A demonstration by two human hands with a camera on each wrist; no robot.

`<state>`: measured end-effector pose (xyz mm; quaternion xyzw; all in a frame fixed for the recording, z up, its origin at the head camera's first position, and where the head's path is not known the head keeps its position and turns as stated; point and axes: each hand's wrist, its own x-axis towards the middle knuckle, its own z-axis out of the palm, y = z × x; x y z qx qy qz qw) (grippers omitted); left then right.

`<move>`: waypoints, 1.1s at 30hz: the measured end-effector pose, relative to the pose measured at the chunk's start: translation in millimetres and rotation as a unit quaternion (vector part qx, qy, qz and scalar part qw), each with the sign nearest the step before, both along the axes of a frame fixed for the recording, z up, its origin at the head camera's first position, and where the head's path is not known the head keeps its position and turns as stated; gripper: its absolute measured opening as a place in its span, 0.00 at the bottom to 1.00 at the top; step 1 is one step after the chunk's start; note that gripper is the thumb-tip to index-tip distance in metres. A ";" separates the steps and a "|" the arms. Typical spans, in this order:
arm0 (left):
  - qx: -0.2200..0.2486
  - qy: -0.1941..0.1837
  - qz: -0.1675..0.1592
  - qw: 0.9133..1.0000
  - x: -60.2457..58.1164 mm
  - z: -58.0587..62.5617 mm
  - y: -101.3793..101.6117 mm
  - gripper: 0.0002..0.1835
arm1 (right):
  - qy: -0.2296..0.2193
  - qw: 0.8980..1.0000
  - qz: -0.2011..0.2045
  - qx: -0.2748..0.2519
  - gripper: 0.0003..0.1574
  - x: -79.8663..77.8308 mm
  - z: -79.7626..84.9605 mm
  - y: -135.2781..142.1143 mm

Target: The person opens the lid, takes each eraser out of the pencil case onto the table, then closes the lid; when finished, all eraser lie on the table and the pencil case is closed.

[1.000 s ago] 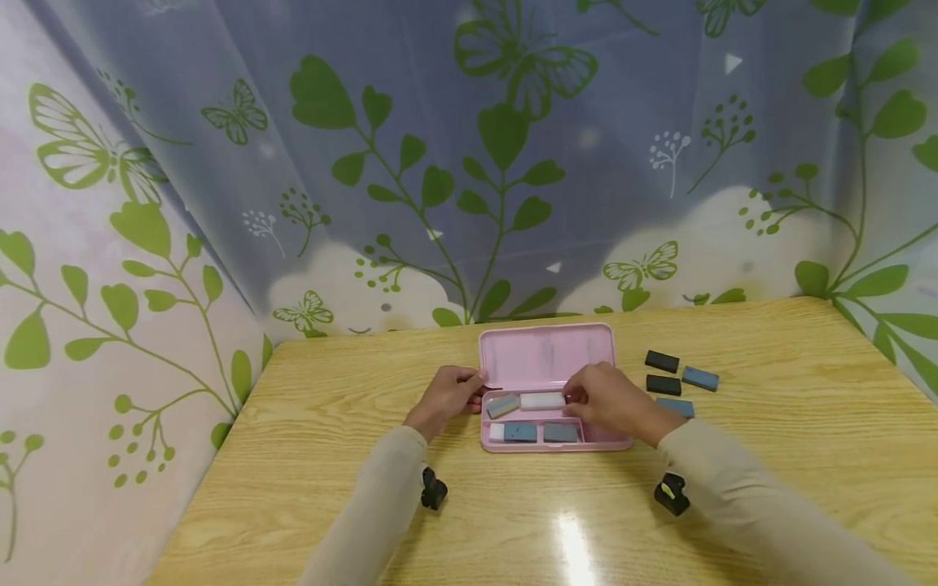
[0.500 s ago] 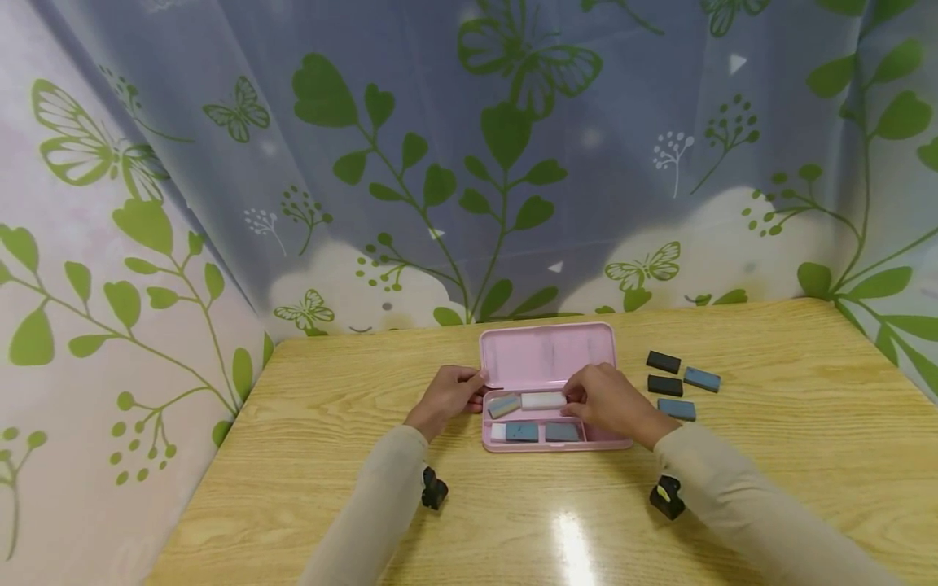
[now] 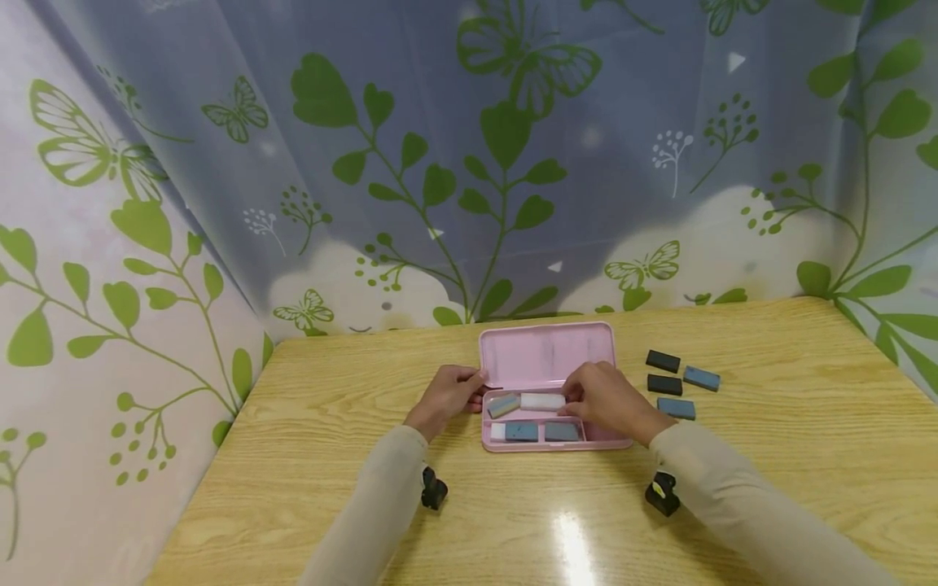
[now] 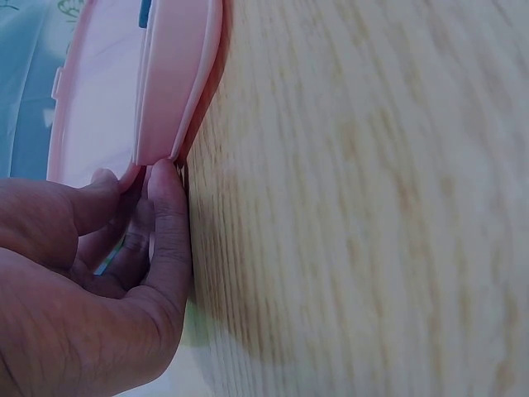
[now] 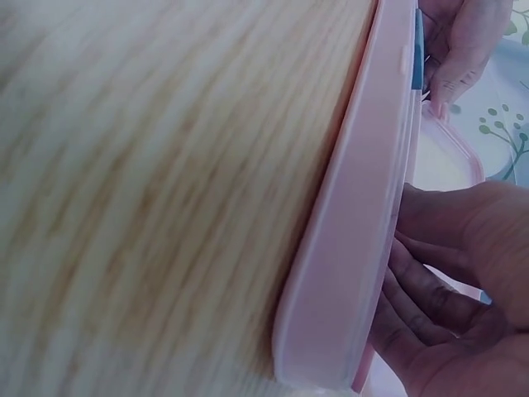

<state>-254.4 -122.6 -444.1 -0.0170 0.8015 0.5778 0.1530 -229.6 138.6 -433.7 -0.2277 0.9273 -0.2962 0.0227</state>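
A pink pencil case [image 3: 547, 325] lies with its lid up on the table. My left hand [image 3: 448, 392] holds its left rear corner, thumb on the lid's edge and fingers by the base, as the left wrist view [image 4: 124, 273] confirms. My right hand [image 3: 604, 399] reaches into the back compartment and pinches the right end of a white eraser [image 3: 542, 401]; its fingertips are partly hidden. Left of that eraser lies a striped grey-and-beige eraser [image 3: 503, 405]. The front compartments hold a blue eraser with a white end [image 3: 522, 432] and a grey-blue eraser [image 3: 561, 432].
Right of the case, two black blocks [image 3: 664, 385] and two blue blocks [image 3: 676, 408] lie loose on the wooden table [image 3: 330, 488]. A patterned curtain [image 3: 410, 203] stands behind the table and along its left side.
My right wrist has shifted slightly left, while its fingers stay at the white eraser, which looks slightly turned. The left hand and the case have not moved.
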 end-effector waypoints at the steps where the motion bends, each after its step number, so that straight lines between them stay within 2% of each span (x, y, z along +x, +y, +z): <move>1: 0.001 0.001 0.000 1.000 0.1 0.3 0.0 0.15 | -0.004 1.000 0.000 0.000 0.10 -0.2 0.8 -0.1; 10: 0.006 0.002 -0.002 1.000 -0.3 1.8 0.8 0.15 | -0.029 1.000 -0.004 -0.004 0.07 -1.5 2.5 0.9; 24: 0.018 0.003 -0.002 1.000 2.2 3.5 2.0 0.15 | -0.006 0.999 0.017 -0.033 0.09 2.4 7.6 9.9; 33: 0.006 0.002 0.000 1.000 1.6 0.9 1.1 0.15 | -0.003 0.999 0.025 -0.047 0.09 4.6 15.6 22.4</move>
